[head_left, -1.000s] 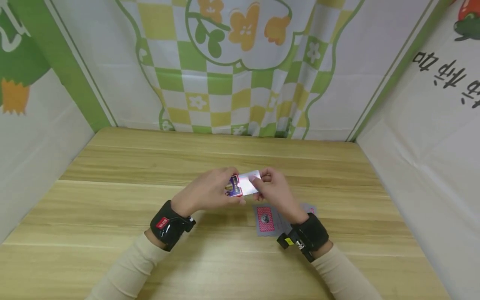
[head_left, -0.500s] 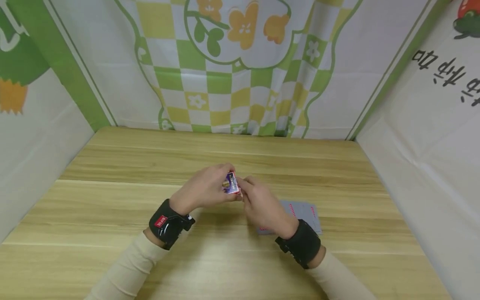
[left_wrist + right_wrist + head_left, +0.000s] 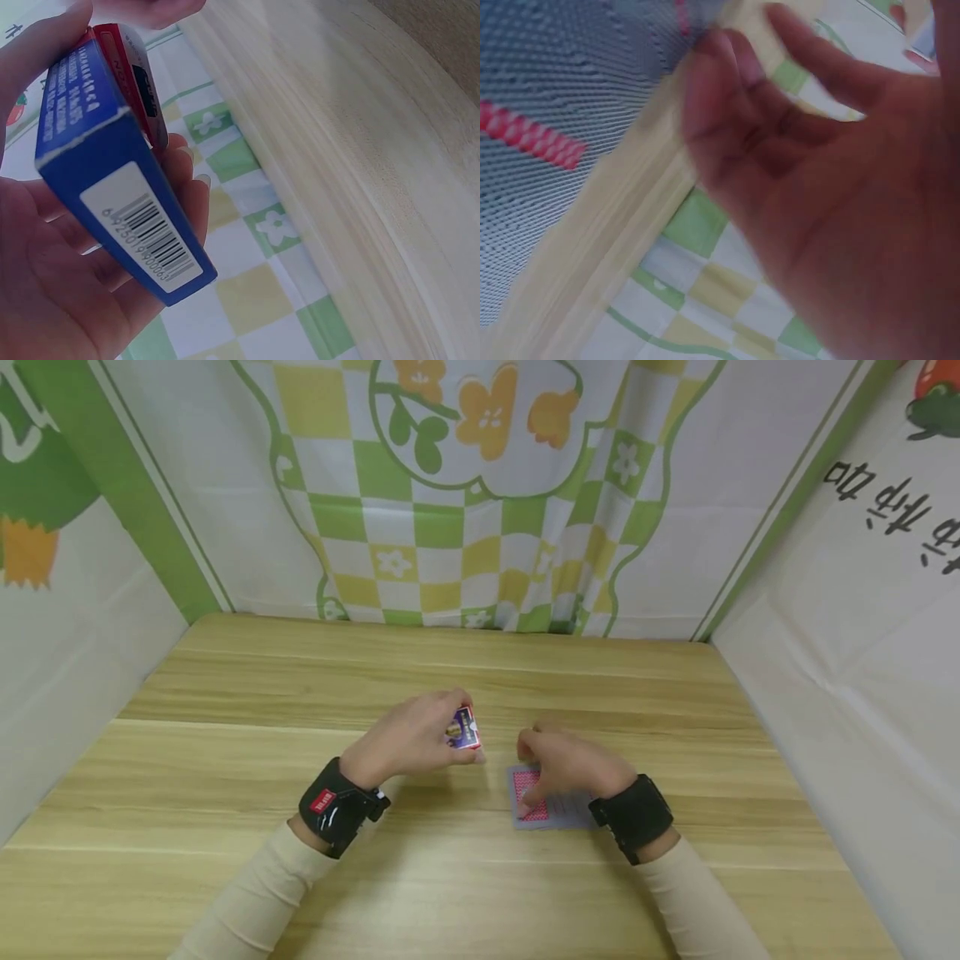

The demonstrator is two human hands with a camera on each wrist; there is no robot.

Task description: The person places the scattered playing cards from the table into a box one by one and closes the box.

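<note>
My left hand (image 3: 408, 731) grips a small playing-card box (image 3: 462, 728) above the table, thumb and fingers on opposite sides. In the left wrist view, the card box (image 3: 127, 172) shows a blue end with a white barcode label and a red side. To its right, my right hand (image 3: 577, 764) hovers at a group of overlapping playing cards (image 3: 577, 812) lying on the wood, red patterned backs up. Blurred in the right wrist view, the right hand (image 3: 817, 172) has loosely bent fingers with nothing seen between them. Whether its fingertips touch the cards I cannot tell.
The wooden table (image 3: 262, 677) runs back to a green-and-yellow checked curtain (image 3: 480, 543). White printed cloth walls (image 3: 825, 635) stand at both sides. Each wrist wears a black camera band (image 3: 637, 818).
The white piece pulled from the box end a second ago is no longer seen there. My right hand has left the box and moved right over the cards. The left hand has barely moved.
</note>
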